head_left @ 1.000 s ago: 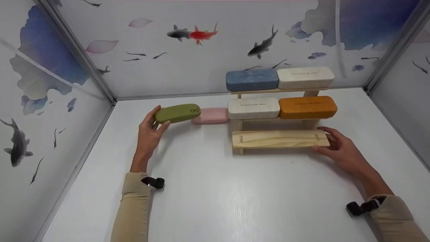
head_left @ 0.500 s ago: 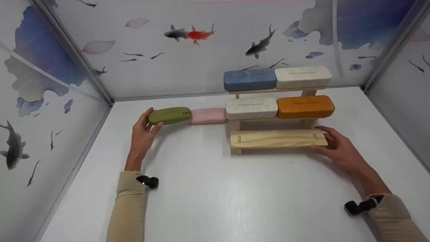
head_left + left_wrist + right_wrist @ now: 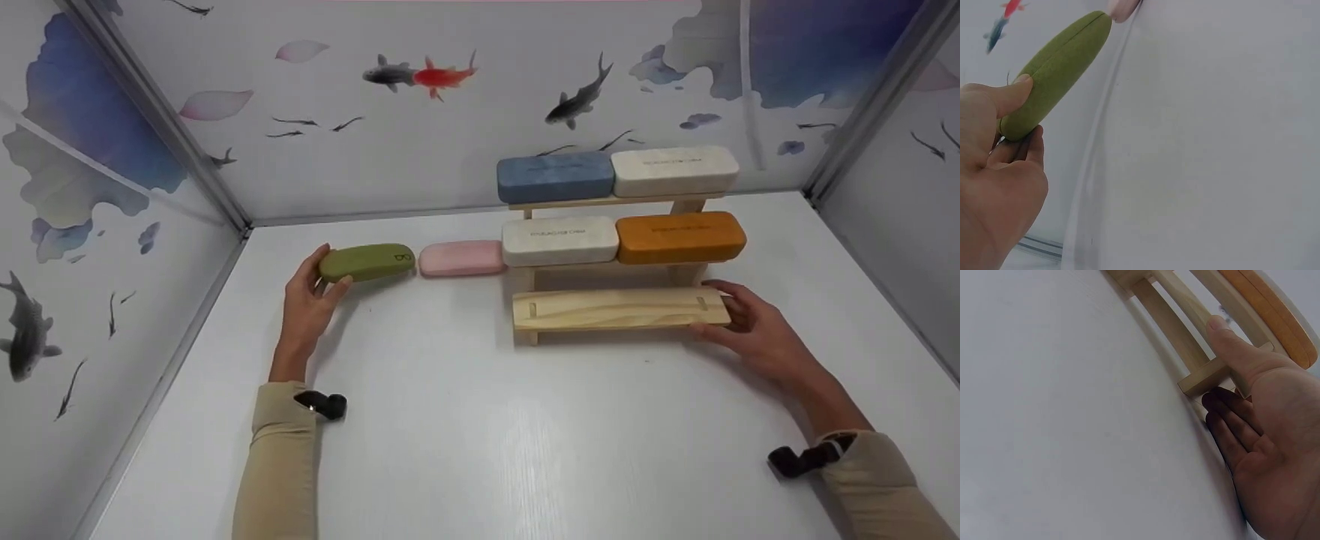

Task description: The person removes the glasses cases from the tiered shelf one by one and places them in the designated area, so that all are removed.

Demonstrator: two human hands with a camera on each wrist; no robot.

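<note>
In the head view my left hand [image 3: 306, 307] grips the left end of a green glasses case [image 3: 366, 263] with a small spectacles mark on its right end. The left wrist view shows my thumb [image 3: 1018, 93] on one side of the green case [image 3: 1058, 76], fingertips on the other. A pink glasses case [image 3: 461, 259] lies just right of it, a small gap between them. My right hand [image 3: 765, 334] holds the right end of the lowest shelf of a three-step wooden rack [image 3: 615, 309]. In the right wrist view my thumb lies along the shelf; the fingers are near its leg [image 3: 1203, 378].
On the rack's top step sit a blue case [image 3: 555, 176] and a white case [image 3: 675, 171]. The middle step bears another white case [image 3: 561, 240] and an orange case [image 3: 681, 237]. Printed walls [image 3: 420, 150] enclose the white table [image 3: 480, 435] at the back and sides.
My left hand has moved left and slightly down with the green case, which no longer overlaps the pink case in the head view. My right hand stays on the rack.
</note>
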